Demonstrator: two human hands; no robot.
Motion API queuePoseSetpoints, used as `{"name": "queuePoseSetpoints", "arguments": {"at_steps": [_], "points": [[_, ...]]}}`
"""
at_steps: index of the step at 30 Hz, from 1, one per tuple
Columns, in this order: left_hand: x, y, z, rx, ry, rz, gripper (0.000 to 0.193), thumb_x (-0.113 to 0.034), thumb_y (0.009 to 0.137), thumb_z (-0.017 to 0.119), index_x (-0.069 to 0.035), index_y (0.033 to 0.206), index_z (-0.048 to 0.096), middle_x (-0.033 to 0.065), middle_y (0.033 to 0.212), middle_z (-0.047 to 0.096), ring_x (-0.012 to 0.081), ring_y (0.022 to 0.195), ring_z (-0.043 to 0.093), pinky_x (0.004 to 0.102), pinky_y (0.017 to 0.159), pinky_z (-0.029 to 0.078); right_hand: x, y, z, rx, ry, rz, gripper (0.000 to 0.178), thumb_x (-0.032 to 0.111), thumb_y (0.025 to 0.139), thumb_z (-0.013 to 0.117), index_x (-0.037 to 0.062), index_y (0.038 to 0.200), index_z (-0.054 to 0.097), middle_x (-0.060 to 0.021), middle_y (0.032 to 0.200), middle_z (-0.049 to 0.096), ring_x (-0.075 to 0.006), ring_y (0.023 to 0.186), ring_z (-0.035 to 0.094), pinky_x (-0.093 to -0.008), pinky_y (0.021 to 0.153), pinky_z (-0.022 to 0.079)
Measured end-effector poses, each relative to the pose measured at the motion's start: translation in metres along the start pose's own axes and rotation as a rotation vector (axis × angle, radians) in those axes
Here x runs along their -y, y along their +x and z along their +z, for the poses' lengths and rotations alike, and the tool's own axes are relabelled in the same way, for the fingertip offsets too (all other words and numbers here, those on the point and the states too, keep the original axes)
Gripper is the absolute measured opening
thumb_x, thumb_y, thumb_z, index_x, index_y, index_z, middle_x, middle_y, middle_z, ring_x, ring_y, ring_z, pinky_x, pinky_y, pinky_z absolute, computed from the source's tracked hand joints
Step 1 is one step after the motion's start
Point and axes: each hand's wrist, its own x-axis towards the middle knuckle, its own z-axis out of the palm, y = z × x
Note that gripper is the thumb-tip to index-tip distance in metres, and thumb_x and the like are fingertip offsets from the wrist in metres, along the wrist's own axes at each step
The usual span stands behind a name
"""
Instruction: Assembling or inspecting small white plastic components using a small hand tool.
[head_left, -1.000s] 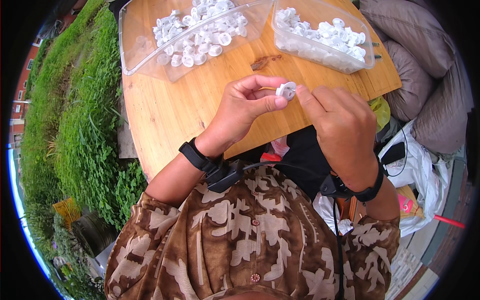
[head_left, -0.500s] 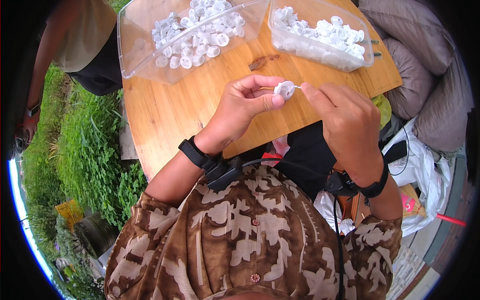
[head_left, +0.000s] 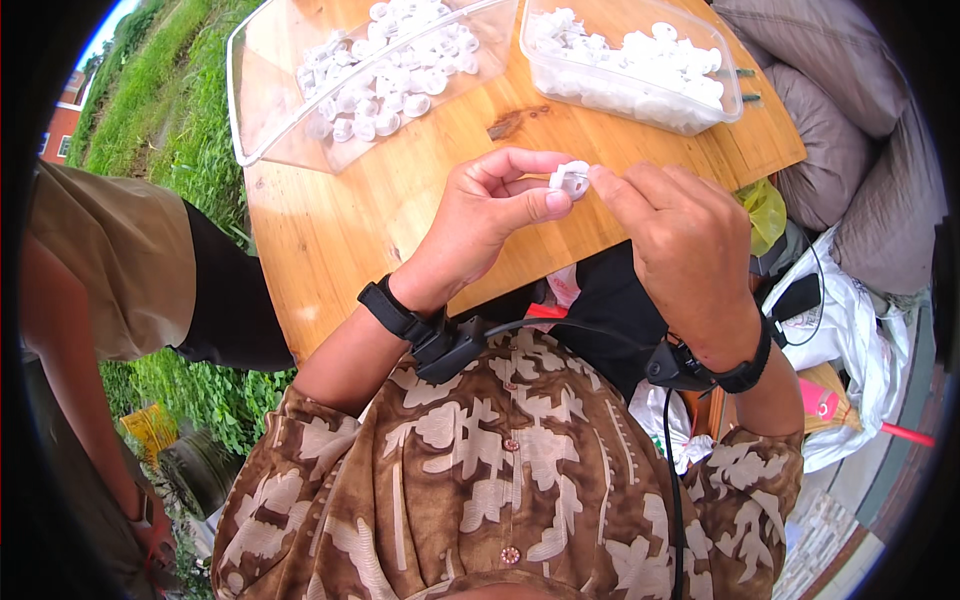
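Over the near part of the table, my left hand (head_left: 490,205) pinches a small round white plastic part (head_left: 571,179) between thumb and forefinger. This part has a hollow, cap-like shape with a small opening in its face. My right hand (head_left: 690,225) is closed, its thumb and forefinger tips right at the part's right side. Those fingertips hide most of the thin white piece they grip. Beyond the hands, a clear plastic bin (head_left: 262,150) holds many similar white parts (head_left: 385,75). To its right, a second clear tub (head_left: 735,110) holds more white plastic pieces (head_left: 665,65).
The wooden table (head_left: 440,150) has a rounded edge on my side. A person (head_left: 120,260) stands close at the left table edge. Grey padded fabric (head_left: 860,130) lies at the right, above white plastic bags (head_left: 870,340). Both my wrists wear black straps with devices and a cable (head_left: 675,480).
My right fingertips have moved left, up against the white part, and the thin white piece is now mostly covered. The part has turned slightly. The person at left has come nearer.
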Motion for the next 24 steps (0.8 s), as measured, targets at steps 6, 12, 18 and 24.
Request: {"name": "queuePoseSetpoints", "arguments": {"at_steps": [6, 12, 18, 24], "points": [[0.000, 0.000, 0.004, -0.031, 0.102, 0.009, 0.029, 0.001, 0.080, 0.068, 0.002, 0.108, 0.061, 0.0109, 0.104, 0.065, 0.0162, 0.094, 0.063, 0.0307, 0.086, 0.053, 0.000, -0.002, -0.004, 0.055, -0.070, -0.065, 0.005, 0.012, 0.072, 0.059, 0.0080, 0.075, 0.058, -0.0012, 0.067, 0.051, -0.0163, 0.062, 0.055, -0.0310, 0.055, 0.044], [0.013, 0.005, -0.002, -0.021, 0.077, -0.053, 0.025, -0.003, 0.081, 0.070, 0.001, 0.104, 0.063, 0.0073, 0.100, 0.066, 0.0118, 0.093, 0.062, 0.0256, 0.085, 0.050, -0.005, -0.002, 0.004, 0.120, -0.025, -0.080, 0.004, 0.011, 0.072, 0.059, 0.0087, 0.073, 0.056, -0.0017, 0.067, 0.051, -0.0170, 0.063, 0.057, -0.0311, 0.055, 0.045], [0.012, 0.005, -0.011, -0.037, -0.118, -0.102, 0.032, -0.003, 0.082, 0.068, -0.003, 0.112, 0.057, 0.0087, 0.108, 0.063, 0.0180, 0.099, 0.063, 0.0302, 0.088, 0.052, -0.008, -0.006, 0.008, 0.008, 0.110, 0.085, 0.020, 0.003, 0.073, 0.057, 0.0062, 0.092, 0.063, -0.0071, 0.071, 0.054, -0.0236, 0.067, 0.060, -0.0362, 0.056, 0.047], [0.008, 0.003, -0.007, -0.031, -0.128, -0.035, 0.036, -0.001, 0.081, 0.068, -0.002, 0.114, 0.055, 0.0087, 0.107, 0.063, 0.0163, 0.099, 0.062, 0.0287, 0.089, 0.050, 0.008, -0.013, 0.012, 0.063, 0.249, 0.237, 0.031, -0.003, 0.073, 0.055, 0.0054, 0.102, 0.063, -0.0101, 0.074, 0.056, -0.0279, 0.069, 0.060, -0.0383, 0.059, 0.048]]}}
